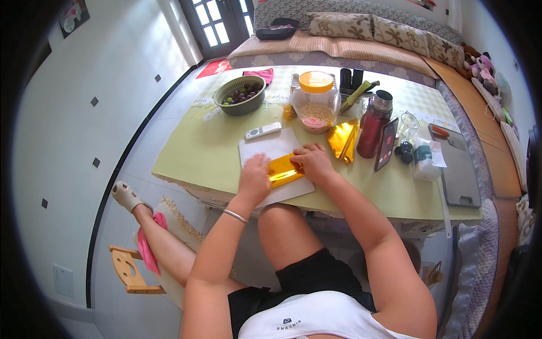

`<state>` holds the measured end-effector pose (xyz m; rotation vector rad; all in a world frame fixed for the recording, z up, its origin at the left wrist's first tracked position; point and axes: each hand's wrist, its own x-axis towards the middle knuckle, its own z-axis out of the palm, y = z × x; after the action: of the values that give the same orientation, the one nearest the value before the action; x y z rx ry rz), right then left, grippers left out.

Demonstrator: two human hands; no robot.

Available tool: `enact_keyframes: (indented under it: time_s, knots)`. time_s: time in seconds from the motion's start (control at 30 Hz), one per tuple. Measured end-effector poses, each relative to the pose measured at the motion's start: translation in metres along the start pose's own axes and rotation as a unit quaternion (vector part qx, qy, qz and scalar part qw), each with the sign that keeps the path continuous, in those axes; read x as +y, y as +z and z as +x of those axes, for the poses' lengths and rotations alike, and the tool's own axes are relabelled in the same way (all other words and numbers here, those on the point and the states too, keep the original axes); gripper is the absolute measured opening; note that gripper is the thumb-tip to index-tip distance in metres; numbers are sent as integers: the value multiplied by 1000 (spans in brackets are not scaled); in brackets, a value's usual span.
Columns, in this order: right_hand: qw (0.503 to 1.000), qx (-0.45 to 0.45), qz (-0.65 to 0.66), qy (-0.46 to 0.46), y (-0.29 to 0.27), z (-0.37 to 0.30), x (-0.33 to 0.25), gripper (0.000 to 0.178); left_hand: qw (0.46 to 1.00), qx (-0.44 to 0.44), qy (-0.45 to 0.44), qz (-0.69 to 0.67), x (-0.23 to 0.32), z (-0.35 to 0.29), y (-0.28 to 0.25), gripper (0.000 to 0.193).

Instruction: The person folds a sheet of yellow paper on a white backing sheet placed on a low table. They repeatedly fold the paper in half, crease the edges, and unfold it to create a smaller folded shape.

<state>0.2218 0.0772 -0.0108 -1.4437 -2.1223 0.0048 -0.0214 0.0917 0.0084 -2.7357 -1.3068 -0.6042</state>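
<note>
Gold foil (284,172) sits between your hands, flat-ish on the white board (279,144). Your left hand (256,178) is at its left end, blurred; can't tell if it's gripping or just pressing. Your right hand (313,162) has fingers bent down over the other end; pinch or press, can't tell. Foil's long axis runs from hand to hand, slanting, right end farther from your body. Remote (263,131) just beyond your left hand; second gold piece (343,139) beyond and right of your right hand, red flask (374,124) further right.
</note>
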Motion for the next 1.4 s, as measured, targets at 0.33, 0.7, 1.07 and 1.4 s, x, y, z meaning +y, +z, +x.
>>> enact_keyframes:
  time_s: [0.33, 0.7, 1.07, 1.4]
  knots:
    - [1000, -11, 8, 21, 1, 0, 3, 21, 990, -142, 24, 1, 35, -30, 1, 82]
    - [982, -175, 53, -45, -4, -19, -75, 87, 984, -168, 32, 56, 31, -29, 5, 87]
    - [979, -201, -35, 20, -16, -43, -53, 94, 990, -136, 32, 23, 36, -28, 0, 85]
    - [979, -202, -32, -1, -19, -45, -49, 91, 986, -165, 29, 22, 30, -36, -18, 82]
